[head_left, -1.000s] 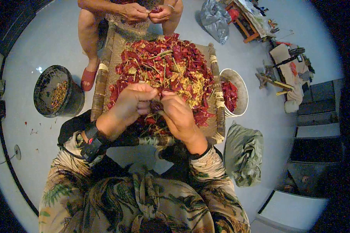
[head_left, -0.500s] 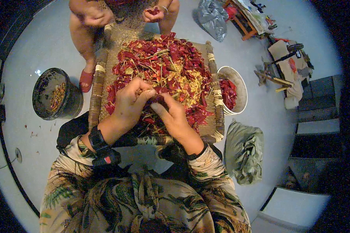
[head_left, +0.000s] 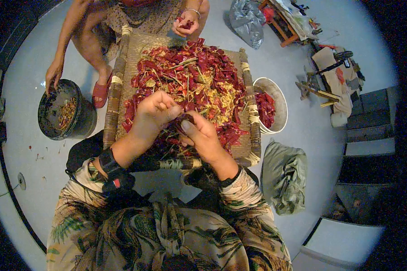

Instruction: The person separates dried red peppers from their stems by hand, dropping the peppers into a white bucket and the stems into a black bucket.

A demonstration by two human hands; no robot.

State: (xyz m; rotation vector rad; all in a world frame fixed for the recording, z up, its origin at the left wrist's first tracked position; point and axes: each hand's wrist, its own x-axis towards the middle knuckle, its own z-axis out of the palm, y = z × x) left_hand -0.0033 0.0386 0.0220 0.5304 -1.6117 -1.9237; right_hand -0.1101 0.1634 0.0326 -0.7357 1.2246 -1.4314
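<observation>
My right hand (head_left: 202, 135) grips a dark red dried chili pepper (head_left: 184, 120), with the thumb pressed along it. Close beside the pepper, my left hand (head_left: 153, 114) is closed in a pinch; whatever lies between its fingertips is hidden. Both hands are over the near part of a woven tray (head_left: 135, 41) with a wooden frame. On the tray lies a heap of torn red dried chilies (head_left: 203, 61), mixed with stems and pale yellow seeds (head_left: 228, 97).
Across the tray sits another person, one hand (head_left: 54, 74) at the rim of a black bucket (head_left: 83, 119) containing stems, the other hand (head_left: 186, 25) holding red pieces. A white bucket (head_left: 282, 106) with red chilies stands right of the tray, near a green sack (head_left: 282, 180).
My left fingertips have shifted slightly off the chili, while my right hand keeps it. The other person's one hand has moved from above the tray's far corner to the black bucket.
</observation>
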